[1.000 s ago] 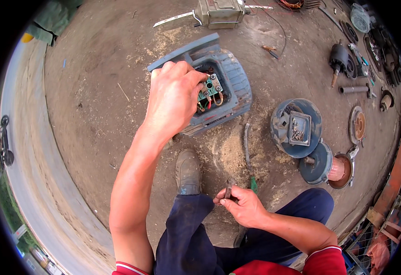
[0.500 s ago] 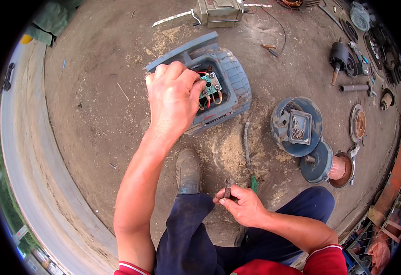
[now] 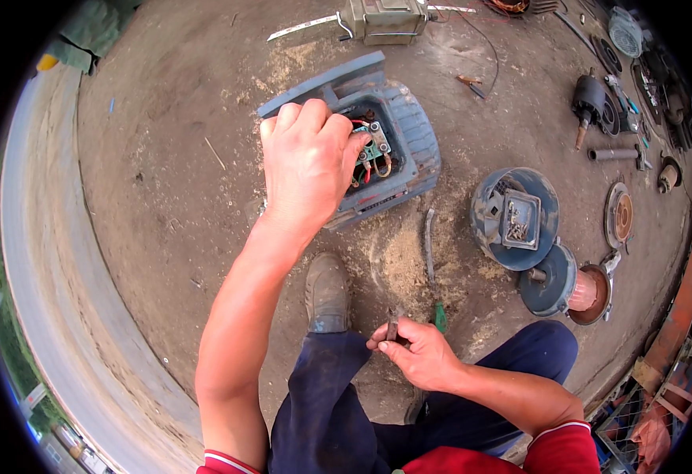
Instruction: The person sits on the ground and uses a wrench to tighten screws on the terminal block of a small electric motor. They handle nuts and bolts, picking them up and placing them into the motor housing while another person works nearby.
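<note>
My left hand is over the open terminal box of a blue-grey electric motor. Its fingers are curled and its thumb touches the near-left part of a green terminal board, which has metal studs and red, green and tan wire ends. The fingertips are hidden behind the hand, so whatever they pinch does not show. Above my lap, my right hand grips a short, dark, flat metal piece between thumb and fingers, its end pointing away from me.
Right of the motor stands a blue round housing holding a square tray of small hardware. A motor end part lies beside it. A green-handled bar rests on sawdust near my boot. A metal box stands beyond.
My left hand stays at the terminal board, with its fingers slightly shifted. The right hand keeps its hold on the metal piece. The whole view has moved a little.
</note>
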`<state>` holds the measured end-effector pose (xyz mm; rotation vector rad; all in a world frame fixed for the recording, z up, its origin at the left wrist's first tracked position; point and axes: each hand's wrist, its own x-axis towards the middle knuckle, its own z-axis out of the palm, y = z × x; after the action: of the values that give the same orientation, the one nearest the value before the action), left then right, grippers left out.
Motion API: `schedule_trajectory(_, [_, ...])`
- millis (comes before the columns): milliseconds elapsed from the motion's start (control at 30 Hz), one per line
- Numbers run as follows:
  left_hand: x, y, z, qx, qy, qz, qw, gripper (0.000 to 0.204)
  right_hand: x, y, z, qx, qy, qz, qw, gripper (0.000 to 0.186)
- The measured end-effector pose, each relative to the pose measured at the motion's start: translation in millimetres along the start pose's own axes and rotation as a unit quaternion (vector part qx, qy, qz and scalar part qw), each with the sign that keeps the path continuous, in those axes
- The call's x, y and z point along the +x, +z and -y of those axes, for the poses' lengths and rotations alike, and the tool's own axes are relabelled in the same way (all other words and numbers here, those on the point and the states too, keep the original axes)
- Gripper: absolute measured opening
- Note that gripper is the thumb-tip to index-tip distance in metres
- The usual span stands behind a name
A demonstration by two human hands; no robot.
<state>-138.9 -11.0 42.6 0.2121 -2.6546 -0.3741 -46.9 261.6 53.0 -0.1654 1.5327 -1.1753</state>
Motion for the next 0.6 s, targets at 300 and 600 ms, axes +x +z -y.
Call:
schedule_trajectory(300, [4.2,-7.0,9.3,-0.123,0.064,-0.002,0.990,0.012,3.4,-5.2,-3.1,-0.005,-0.012,-0.014,1.000,0.014])
schedule_trajectory(600, [4.1,0.7,12.0,-0.069,0.067,0.022,0.995,0.015,13.2,-17.7,14.3,-0.039,-0.086,-0.092,0.991,0.021])
